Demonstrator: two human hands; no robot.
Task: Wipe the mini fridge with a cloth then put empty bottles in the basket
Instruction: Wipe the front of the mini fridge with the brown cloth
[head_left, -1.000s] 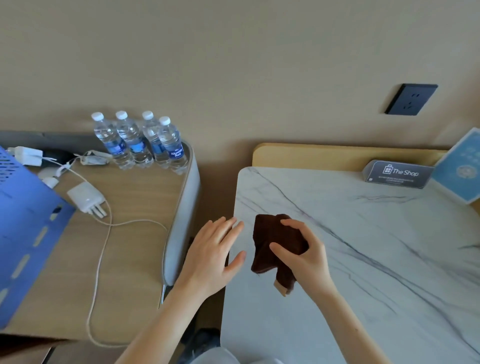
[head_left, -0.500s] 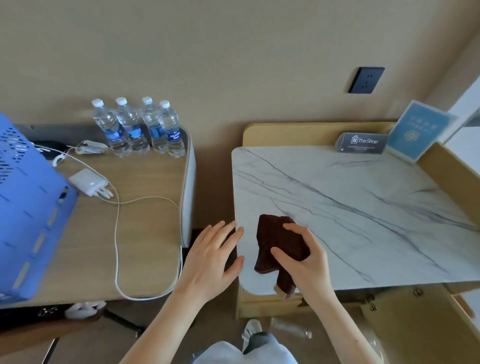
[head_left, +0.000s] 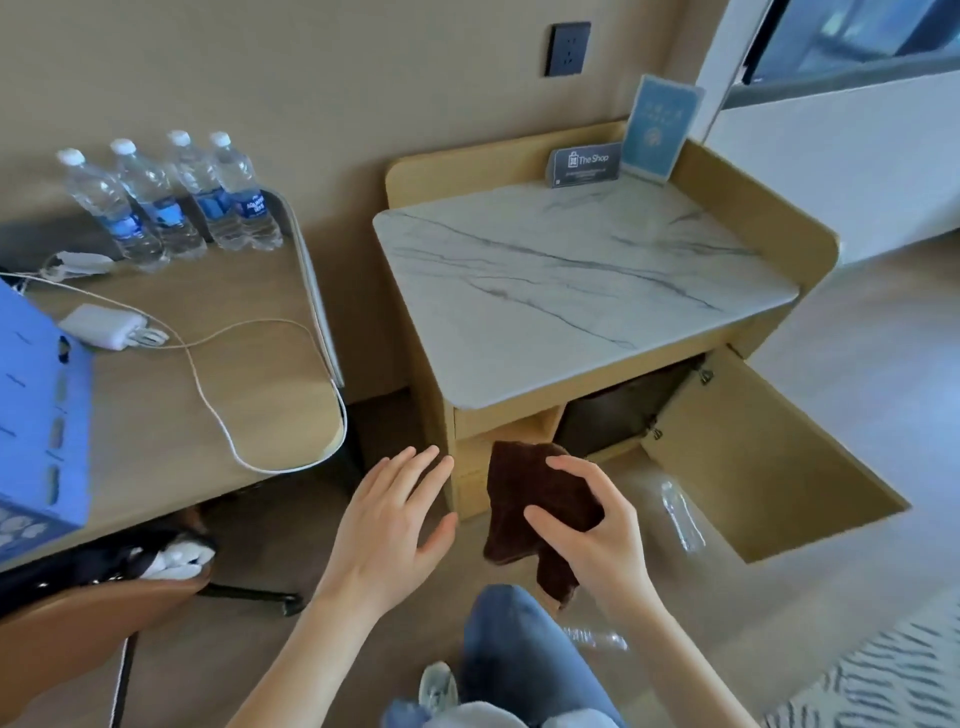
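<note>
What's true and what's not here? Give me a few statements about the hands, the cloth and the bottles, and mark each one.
1. The right hand grips a dark brown cloth. True.
2. The left hand holds a bottle. False: its fingers are spread and hold nothing.
3. Four capped water bottles stand on the desk. True.
4. The cabinet door is closed. False: it stands open, showing the dark mini fridge inside.
5. A clear bottle stands upright on the desk. False: it lies on the floor.
</note>
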